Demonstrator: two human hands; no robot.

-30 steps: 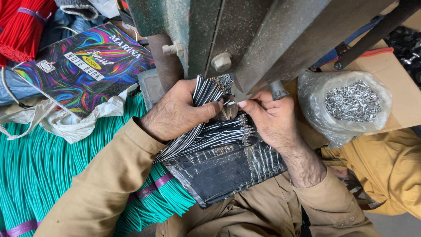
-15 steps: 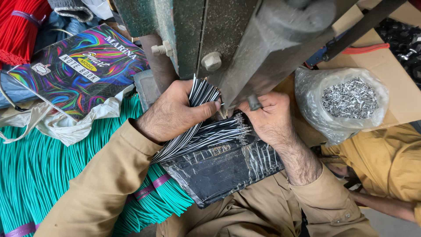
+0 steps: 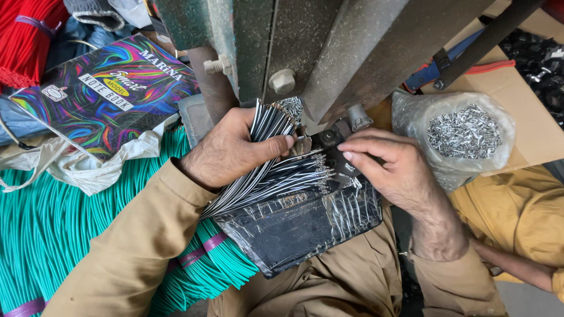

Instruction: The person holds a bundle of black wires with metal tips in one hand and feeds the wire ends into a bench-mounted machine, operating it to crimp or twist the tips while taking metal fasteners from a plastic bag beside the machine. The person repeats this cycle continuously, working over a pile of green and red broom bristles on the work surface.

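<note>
Head view: we feed black-and-white wires at a green press, part of the lot done.
Our left hand [image 3: 232,149] fingers clench a bundle of striped wires [image 3: 267,126]; our right hand [image 3: 385,167] fingers pinch at the press die [image 3: 329,138], what they hold hidden. Finished wires with metal ends [image 3: 294,173] fan over the foil-wrapped pad [image 3: 305,226] on our lap; the clenched bundle looks undone. Bag of terminals [image 3: 461,135] sits right.

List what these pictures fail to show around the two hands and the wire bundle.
- Head view: the tip of the wire under the right hand; its fingers cover it.
- Lower part of the black-and-white wire bundle; the left hand wraps it.
- Top of the green press; cut off by the frame edge.
- Single pieces in the clear bag; too small.
</note>
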